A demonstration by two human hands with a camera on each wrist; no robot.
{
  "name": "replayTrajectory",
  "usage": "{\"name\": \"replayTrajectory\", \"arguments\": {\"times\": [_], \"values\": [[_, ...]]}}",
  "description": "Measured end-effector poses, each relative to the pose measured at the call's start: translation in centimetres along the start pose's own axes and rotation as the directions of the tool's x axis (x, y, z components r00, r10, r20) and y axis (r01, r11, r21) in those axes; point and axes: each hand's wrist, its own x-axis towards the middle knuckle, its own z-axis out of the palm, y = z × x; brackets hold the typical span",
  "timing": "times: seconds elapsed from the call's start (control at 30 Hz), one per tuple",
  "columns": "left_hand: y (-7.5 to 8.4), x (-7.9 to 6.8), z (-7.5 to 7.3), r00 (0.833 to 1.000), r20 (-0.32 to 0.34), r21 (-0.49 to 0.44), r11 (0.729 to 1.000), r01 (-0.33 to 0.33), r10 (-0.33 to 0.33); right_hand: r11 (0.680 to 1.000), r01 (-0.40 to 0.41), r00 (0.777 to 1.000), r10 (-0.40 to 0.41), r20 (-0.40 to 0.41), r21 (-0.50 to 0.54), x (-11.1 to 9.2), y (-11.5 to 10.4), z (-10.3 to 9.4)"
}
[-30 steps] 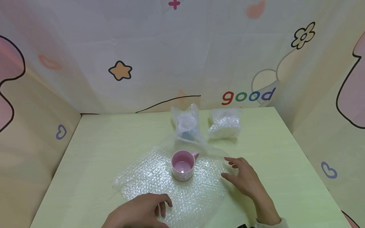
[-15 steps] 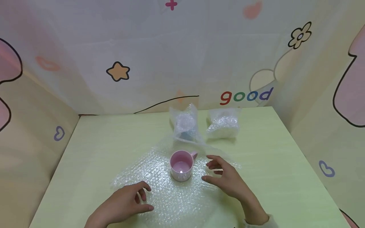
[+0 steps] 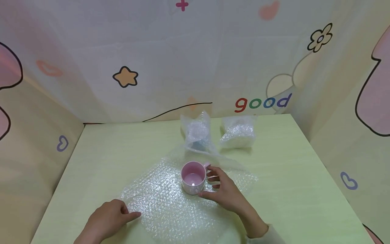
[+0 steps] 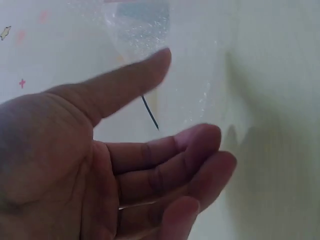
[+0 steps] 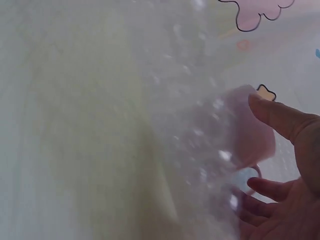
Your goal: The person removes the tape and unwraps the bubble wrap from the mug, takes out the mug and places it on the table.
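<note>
A pink mug [image 3: 193,178] stands upright on a flat sheet of bubble wrap [image 3: 170,206], its handle pointing back right. My right hand [image 3: 226,193] is at the mug's right side, with the index finger by the handle and the thumb low near the base. In the right wrist view, the thumb overlaps the mug [image 5: 252,132] and the fingers are spread loosely by the handle; firm contact is unclear. My left hand [image 3: 106,218] hovers by the sheet's left edge. The left wrist view shows its thumb straight, its fingers loosely bent and nothing held.
Two bubble-wrapped bundles stand at the back of the pale table [image 3: 106,152]: one left bundle [image 3: 198,132] and one right bundle [image 3: 238,132]. The left one touches or overlaps the sheet's far corner. A printed curtain [image 3: 182,61] encloses the table's back and sides.
My right hand has moved left, from beyond the mug to its side. My left hand has moved left and slightly down, toward the sheet's left edge. The mug stays in place.
</note>
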Motion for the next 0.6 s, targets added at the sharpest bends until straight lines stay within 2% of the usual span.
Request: {"name": "replayTrajectory", "arguments": {"times": [0.1, 0.37, 0.6], "values": [[-0.4, 0.2, 0.0, 1.000, 0.013, -0.015, 1.000, 0.026, -0.026, 1.000, 0.016, 0.999, -0.015, -0.032, 0.011, 0.3, 0.1, 0.9], [-1.0, 0.9, 0.7, 0.998, 0.005, -0.187, 0.980, 0.061, -0.061, 1.000, 0.018, 0.995, -0.019, -0.101, -0.013, 0.9, 0.3, 2.8], [-1.8, 1.6, 1.1, 0.990, -0.076, -0.262, 0.960, 0.096, -0.119, 1.000, 0.024, 0.987, -0.025, -0.156, -0.010, 1.6, 0.4, 3.7]]}}
